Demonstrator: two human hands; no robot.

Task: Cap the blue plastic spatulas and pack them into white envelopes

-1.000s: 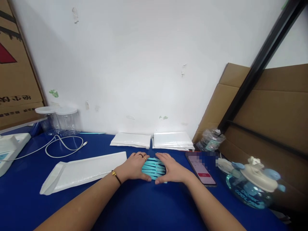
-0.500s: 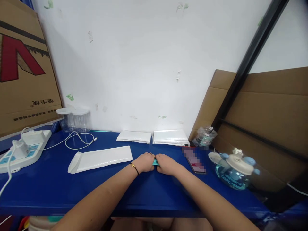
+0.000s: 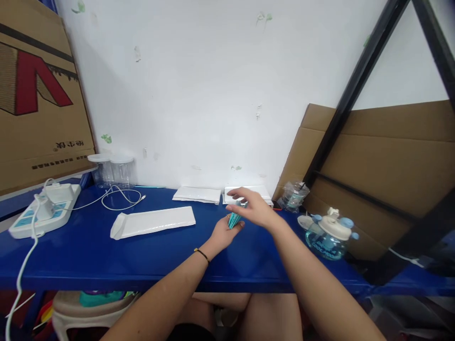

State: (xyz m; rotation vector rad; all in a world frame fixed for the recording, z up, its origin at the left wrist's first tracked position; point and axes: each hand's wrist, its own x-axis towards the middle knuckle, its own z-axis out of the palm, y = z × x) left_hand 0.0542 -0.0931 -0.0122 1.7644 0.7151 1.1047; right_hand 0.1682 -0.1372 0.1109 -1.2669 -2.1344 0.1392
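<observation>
My left hand (image 3: 223, 233) grips a bundle of thin teal strips (image 3: 234, 218), held upright just above the blue table (image 3: 88, 255). My right hand (image 3: 250, 207) hovers over the top of the bundle, fingers loosely curved and apart, touching or nearly touching its upper end. A dark bracelet sits on my left wrist. A long white padded envelope (image 3: 152, 221) lies flat to the left of my hands.
Two stacks of white envelopes (image 3: 197, 194) lie against the wall. A blue-lidded water jug (image 3: 327, 233) and a crumpled plastic bottle (image 3: 293, 195) stand at the right by cardboard sheets (image 3: 384, 175). Clear jars (image 3: 112, 171), a white cable (image 3: 117, 199) and a power strip (image 3: 42, 210) are at the left.
The teal strips lay spread under both hands, were squeezed together, and now stand upright in my left hand. My right hand has lifted off above them. The camera pulled back.
</observation>
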